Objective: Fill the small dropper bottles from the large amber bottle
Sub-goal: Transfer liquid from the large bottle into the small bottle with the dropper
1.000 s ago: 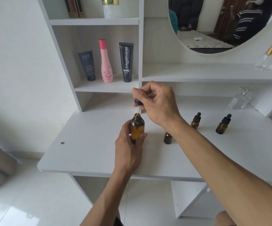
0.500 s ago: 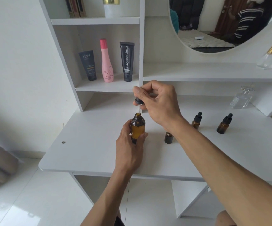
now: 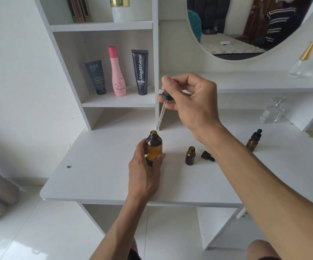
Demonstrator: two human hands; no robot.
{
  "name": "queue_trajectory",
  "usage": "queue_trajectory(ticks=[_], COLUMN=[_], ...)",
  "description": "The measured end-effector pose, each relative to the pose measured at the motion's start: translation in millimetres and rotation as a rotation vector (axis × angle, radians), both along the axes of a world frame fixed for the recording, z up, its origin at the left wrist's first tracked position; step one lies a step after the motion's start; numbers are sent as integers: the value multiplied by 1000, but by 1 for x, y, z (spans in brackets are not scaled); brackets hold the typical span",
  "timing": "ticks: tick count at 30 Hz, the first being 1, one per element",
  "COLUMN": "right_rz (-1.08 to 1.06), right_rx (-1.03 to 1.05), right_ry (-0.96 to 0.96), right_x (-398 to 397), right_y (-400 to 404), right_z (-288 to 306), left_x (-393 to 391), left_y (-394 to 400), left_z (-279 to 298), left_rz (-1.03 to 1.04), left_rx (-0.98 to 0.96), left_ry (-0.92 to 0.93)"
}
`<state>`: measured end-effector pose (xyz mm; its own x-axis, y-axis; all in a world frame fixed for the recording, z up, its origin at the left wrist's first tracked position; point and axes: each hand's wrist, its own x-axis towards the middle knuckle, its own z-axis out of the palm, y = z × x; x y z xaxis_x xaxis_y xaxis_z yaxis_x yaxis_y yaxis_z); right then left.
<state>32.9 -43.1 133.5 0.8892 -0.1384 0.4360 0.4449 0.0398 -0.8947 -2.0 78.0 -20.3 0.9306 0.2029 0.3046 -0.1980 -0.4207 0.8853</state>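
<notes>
head cam view, only one angle here: the left hand (image 3: 144, 166) has its fingers and thumb curled round the large amber bottle (image 3: 153, 147), which stands upright on the white desk (image 3: 99, 177) with its mouth uncapped. the right hand (image 3: 191, 102) is up above it, pinching the black cap of a dropper (image 3: 163, 106) between thumb and index finger, the other fingers curled in loosely behind. the glass pipette hangs tilted, with its tip just above and a bit right of the bottle's mouth, clear of the neck. just right of the big bottle sits a small dropper bottle (image 3: 190, 155), open at the top and upright, and a loose black dropper cap (image 3: 207, 155) lies on its side right next to it, partly behind the right forearm. further right a second small bottle (image 3: 253, 140) stands with its black dropper top on. can't tell if there's liquid in the pipette, it's too thin to see. on the shelf behind: a dark kahf tube (image 3: 96, 76), a pink bottle (image 3: 116, 72) and a black glad2glow tube (image 3: 140, 72), plus a clear glass bottle (image 3: 273, 110) off to the right under the round mirror (image 3: 245, 27).
</notes>
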Motion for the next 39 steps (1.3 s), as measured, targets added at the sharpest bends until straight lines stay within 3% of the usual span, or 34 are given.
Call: queue_trajectory(ticks=[15,39], right_rz=[-161,-162], right_rx=[-49,-159], right_ry=[101,145], right_x=[-5,-8], right_y=[-68,-67], right_z=[-27,-47], left_x=[-1,-1], left_y=[-1,0], left_z=[1,0], left_rz=[3,7], left_rx=[-12,-12], left_ry=[5,5])
